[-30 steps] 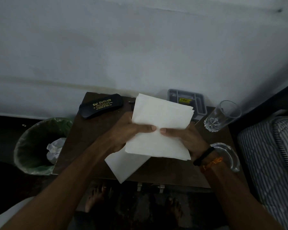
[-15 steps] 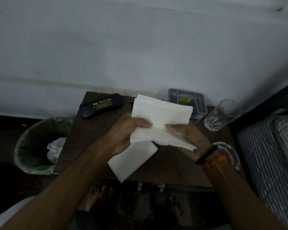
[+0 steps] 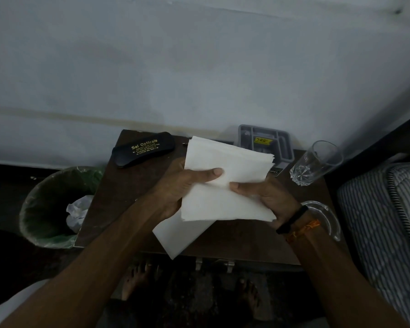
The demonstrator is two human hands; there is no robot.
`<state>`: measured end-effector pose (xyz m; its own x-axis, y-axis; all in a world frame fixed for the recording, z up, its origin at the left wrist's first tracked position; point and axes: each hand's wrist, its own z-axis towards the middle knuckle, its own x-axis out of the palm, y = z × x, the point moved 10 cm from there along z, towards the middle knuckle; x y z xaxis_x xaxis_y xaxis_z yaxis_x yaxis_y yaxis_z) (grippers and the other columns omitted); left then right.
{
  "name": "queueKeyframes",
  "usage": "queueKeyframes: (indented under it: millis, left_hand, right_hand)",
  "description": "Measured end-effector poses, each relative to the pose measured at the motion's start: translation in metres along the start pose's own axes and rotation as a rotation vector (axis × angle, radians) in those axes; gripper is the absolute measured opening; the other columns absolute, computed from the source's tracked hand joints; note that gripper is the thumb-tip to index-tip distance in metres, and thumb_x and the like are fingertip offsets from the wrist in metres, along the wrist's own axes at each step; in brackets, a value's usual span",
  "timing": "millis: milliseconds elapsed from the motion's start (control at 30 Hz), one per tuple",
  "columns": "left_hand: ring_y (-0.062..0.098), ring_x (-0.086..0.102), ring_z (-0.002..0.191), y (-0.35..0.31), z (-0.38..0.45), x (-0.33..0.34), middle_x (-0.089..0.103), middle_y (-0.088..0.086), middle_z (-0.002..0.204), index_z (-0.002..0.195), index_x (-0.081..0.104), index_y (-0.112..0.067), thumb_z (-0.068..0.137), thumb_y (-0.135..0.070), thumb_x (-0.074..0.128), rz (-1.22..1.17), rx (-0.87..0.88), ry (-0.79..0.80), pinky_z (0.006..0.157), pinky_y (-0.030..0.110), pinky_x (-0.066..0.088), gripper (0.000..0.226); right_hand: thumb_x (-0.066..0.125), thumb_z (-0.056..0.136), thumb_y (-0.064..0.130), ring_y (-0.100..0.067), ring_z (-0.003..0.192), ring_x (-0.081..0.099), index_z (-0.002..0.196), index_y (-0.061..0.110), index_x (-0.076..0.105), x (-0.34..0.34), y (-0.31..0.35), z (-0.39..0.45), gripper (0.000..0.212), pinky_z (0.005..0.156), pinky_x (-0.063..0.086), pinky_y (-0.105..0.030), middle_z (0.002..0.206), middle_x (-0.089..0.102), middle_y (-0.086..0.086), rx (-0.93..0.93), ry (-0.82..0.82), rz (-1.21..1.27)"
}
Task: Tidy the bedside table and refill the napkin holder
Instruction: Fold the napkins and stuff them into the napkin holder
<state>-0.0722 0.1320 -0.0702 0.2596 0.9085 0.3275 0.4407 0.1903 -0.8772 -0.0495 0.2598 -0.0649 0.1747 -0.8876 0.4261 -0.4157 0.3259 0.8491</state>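
Observation:
A stack of white napkins (image 3: 227, 183) is held above the dark brown bedside table (image 3: 128, 192). My left hand (image 3: 175, 185) grips its left side with the thumb on top. My right hand (image 3: 265, 197) pinches the right side from below. One more white napkin (image 3: 180, 235) lies flat on the table under the stack, poking out past the front edge. A grey napkin holder (image 3: 265, 143) with a yellow label stands at the table's back, partly hidden by the stack.
A black spectacle case (image 3: 143, 149) lies at the back left. A clear drinking glass (image 3: 315, 163) stands at the back right, and a glass ashtray (image 3: 327, 216) sits by my right wrist. A green-lined bin (image 3: 55, 207) stands left, a striped mattress (image 3: 384, 221) right.
The stack was folded down half a second ago; it is spread out again and held flatter. My right hand has slid lower along its right side.

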Motion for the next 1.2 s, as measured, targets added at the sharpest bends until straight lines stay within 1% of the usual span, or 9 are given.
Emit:
queueKeyframes:
  millis: [167,367,700,767,867,967,1033,1133,1200]
  left_hand:
    - [0.025,0.071,0.102,-0.004,-0.001,0.004,0.073,0.01,0.113,0.113,0.071,-0.011,0.083,0.01,0.061,-0.035,-0.017,0.093,0.085,0.039,0.06,0.038]
    - [0.024,0.065,0.095,-0.006,0.007,-0.007,0.068,0.006,0.094,0.063,0.074,-0.01,0.084,0.017,0.05,-0.042,0.03,0.052,0.078,0.036,0.058,0.042]
    - [0.044,0.056,0.123,0.002,0.004,0.003,0.061,0.028,0.124,0.075,0.064,-0.002,0.075,-0.004,0.043,-0.118,-0.1,0.232,0.095,0.047,0.049,0.022]
    - [0.047,0.055,0.122,0.005,0.002,0.005,0.059,0.031,0.124,0.077,0.064,0.002,0.077,-0.015,0.047,-0.095,-0.136,0.248,0.094,0.049,0.048,0.024]
    - [0.029,0.068,0.1,0.003,0.005,0.003,0.073,0.011,0.099,0.079,0.07,-0.001,0.074,-0.007,0.076,0.211,-0.027,0.165,0.077,0.036,0.057,0.01]
    - [0.022,0.068,0.096,-0.001,0.008,0.002,0.073,0.004,0.092,0.082,0.072,-0.002,0.07,0.001,0.08,0.292,0.09,0.112,0.072,0.032,0.057,0.015]
    - [0.023,0.068,0.098,-0.005,0.01,-0.002,0.073,0.005,0.095,0.08,0.073,-0.006,0.069,0.002,0.082,0.282,0.161,0.039,0.071,0.032,0.058,0.016]
    - [0.024,0.068,0.103,-0.007,0.013,-0.009,0.073,0.009,0.102,0.081,0.074,-0.007,0.07,0.0,0.083,0.276,0.24,-0.08,0.076,0.04,0.061,0.016]
    - [0.023,0.067,0.105,-0.006,0.015,-0.011,0.073,0.008,0.104,0.084,0.074,-0.007,0.071,-0.002,0.083,0.292,0.266,-0.138,0.078,0.04,0.062,0.016]
  right_hand:
    - [0.055,0.086,-0.007,-0.036,0.107,0.065,0.113,0.003,0.068,-0.013,-0.002,0.003,0.032,0.082,0.058,-0.049,0.117,0.068,-0.019,-0.002,-0.048,0.038]
    - [0.065,0.066,0.006,-0.035,0.112,0.064,0.063,0.007,0.07,-0.022,0.006,0.003,0.006,0.086,0.059,-0.046,0.114,0.068,-0.021,-0.031,-0.011,0.077]
    - [0.063,0.072,0.001,-0.031,0.108,0.066,0.053,0.014,0.064,-0.049,0.026,0.003,0.024,0.075,0.059,-0.041,0.108,0.073,-0.011,-0.21,-0.128,-0.099]
    - [0.046,0.084,-0.014,-0.033,0.108,0.065,0.054,0.014,0.064,-0.053,0.028,0.003,0.045,0.075,0.059,-0.04,0.109,0.072,-0.011,-0.233,-0.147,-0.131]
    - [0.041,0.091,-0.01,-0.029,0.102,0.067,0.073,0.011,0.068,-0.055,0.031,0.003,0.039,0.07,0.06,-0.036,0.113,0.07,-0.013,-0.244,-0.2,-0.13]
    - [0.041,0.102,0.015,-0.025,0.097,0.067,0.119,0.003,0.061,-0.065,0.023,0.006,0.029,0.067,0.06,-0.032,0.118,0.065,-0.016,-0.175,-0.276,0.1]
    - [0.046,0.099,0.043,-0.027,0.104,0.067,0.137,0.003,0.051,-0.069,0.004,0.007,0.055,0.078,0.061,-0.037,0.126,0.063,-0.015,-0.046,-0.31,0.363]
    - [0.045,0.084,0.073,-0.033,0.119,0.062,0.136,0.006,0.05,-0.055,-0.007,0.005,0.085,0.097,0.052,-0.048,0.132,0.061,-0.017,0.045,-0.226,0.509]
    - [0.051,0.082,0.07,-0.033,0.122,0.059,0.135,0.008,0.051,-0.042,-0.007,0.005,0.081,0.105,0.045,-0.05,0.133,0.061,-0.016,0.048,-0.188,0.442]
